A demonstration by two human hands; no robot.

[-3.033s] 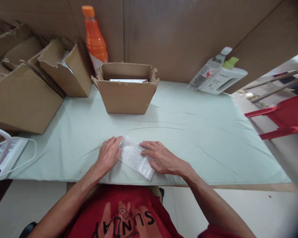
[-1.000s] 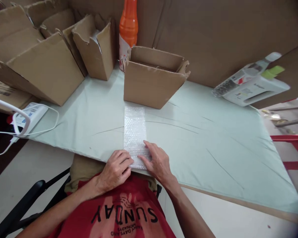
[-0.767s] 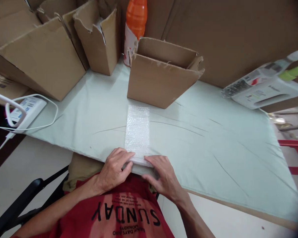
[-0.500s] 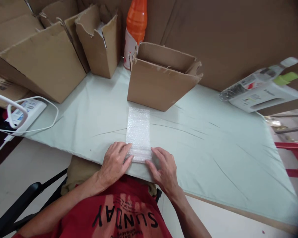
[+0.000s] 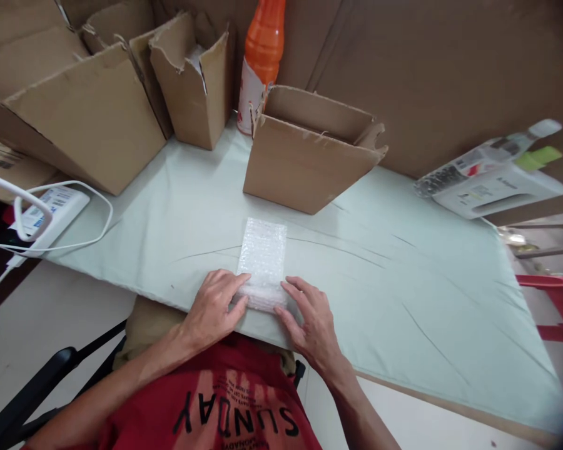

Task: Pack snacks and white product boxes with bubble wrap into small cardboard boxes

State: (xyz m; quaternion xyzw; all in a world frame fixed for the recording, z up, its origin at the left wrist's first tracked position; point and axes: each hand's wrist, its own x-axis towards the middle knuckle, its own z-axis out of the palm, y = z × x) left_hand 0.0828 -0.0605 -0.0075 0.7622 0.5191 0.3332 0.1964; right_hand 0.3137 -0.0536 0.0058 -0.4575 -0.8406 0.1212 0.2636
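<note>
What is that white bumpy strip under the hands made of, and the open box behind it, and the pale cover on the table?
The strip looks like clear plastic bubble wrap: rows of small glossy bubbles. The open box seems plain brown corrugated cardboard, matte, with torn flap edges. The table cover appears to be pale green cloth, matte and creased.

Both forearms reach forward, bare. The left hand [image 5: 214, 307] and right hand [image 5: 311, 320] lie palm down, fingers loosely spread, angled toward each other.
</note>
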